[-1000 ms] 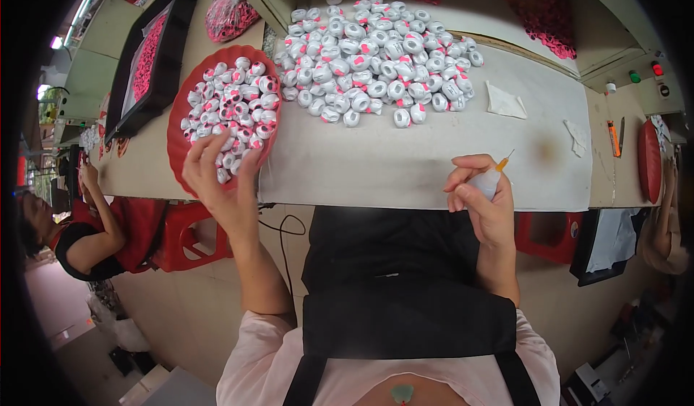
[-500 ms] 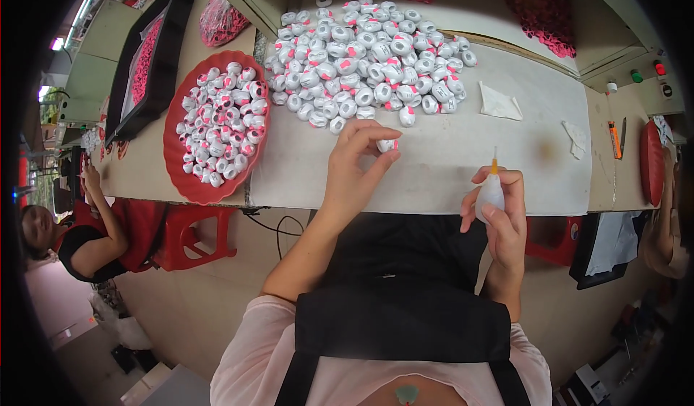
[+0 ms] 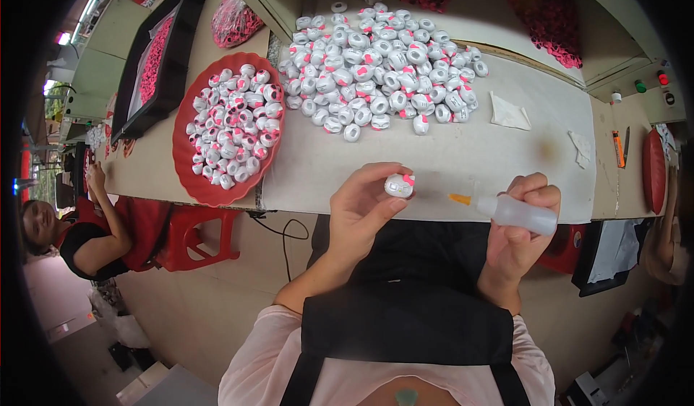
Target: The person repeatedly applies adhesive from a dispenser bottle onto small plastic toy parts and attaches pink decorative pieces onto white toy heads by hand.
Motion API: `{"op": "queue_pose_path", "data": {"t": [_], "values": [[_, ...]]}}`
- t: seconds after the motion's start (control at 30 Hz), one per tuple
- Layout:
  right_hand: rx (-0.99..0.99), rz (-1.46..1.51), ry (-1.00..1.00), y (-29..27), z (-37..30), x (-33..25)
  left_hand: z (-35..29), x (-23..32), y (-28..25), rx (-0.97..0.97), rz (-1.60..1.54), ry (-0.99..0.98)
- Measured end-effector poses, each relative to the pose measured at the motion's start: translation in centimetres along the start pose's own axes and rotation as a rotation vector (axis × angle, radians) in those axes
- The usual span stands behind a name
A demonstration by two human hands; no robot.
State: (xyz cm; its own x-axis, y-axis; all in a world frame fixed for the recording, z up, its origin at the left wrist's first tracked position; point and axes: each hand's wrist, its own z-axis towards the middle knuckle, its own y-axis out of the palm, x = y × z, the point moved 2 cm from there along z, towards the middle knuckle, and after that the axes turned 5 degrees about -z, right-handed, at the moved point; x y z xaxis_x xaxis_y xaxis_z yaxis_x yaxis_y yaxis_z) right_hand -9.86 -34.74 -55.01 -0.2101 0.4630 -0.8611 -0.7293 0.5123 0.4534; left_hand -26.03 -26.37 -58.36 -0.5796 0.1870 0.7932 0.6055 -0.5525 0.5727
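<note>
Between thumb and fingers, my left hand (image 3: pixel 361 207) holds a small white rounded plastic piece with a pink bow (image 3: pixel 398 185), just above the table's near edge. My right hand (image 3: pixel 522 222) grips a translucent squeeze bottle (image 3: pixel 526 215) that lies tilted nearly level. Its thin amber nozzle (image 3: pixel 460 199) points left toward the piece, with a gap between them. Beyond my hands spreads a large heap of similar white-and-pink pieces (image 3: pixel 376 63). A red scalloped tray (image 3: pixel 189 175) to the left holds more of them, some showing dark openings.
White paper (image 3: pixel 448 160) covers the tabletop. A folded white cloth (image 3: pixel 510 111), an orange cutter (image 3: pixel 619 149) and a red dish (image 3: pixel 653 171) lie to the right. At far left stand a black tray (image 3: pixel 130 128) and a bag of pink parts (image 3: pixel 235 20). Another person (image 3: pixel 97 225) sits left.
My left hand has drawn nearer to me, and the piece now shows more fully. My right hand has tipped the bottle from upright to nearly level, its nozzle now pointing left.
</note>
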Motion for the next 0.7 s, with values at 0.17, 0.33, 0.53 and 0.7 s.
{"op": "queue_pose_path", "data": {"t": [0.17,0.33,0.53,0.7], "values": [[-0.259,-0.310,-0.332,0.8,-1.4,-0.1,-0.6,0.0,0.0,0.069,-0.005,-0.092],[-0.376,-0.442,-0.437,1.1,-1.8,-0.3,-0.5,0.2,0.0,0.056,-0.025,-0.080],[-0.392,-0.459,-0.424,1.3,-2.0,-0.4,-0.7,0.3,0.5,0.148,0.032,-0.083],[-0.402,-0.454,-0.425,1.3,-2.0,-0.3,-0.6,0.4,0.3,0.042,-0.021,-0.074]]}}
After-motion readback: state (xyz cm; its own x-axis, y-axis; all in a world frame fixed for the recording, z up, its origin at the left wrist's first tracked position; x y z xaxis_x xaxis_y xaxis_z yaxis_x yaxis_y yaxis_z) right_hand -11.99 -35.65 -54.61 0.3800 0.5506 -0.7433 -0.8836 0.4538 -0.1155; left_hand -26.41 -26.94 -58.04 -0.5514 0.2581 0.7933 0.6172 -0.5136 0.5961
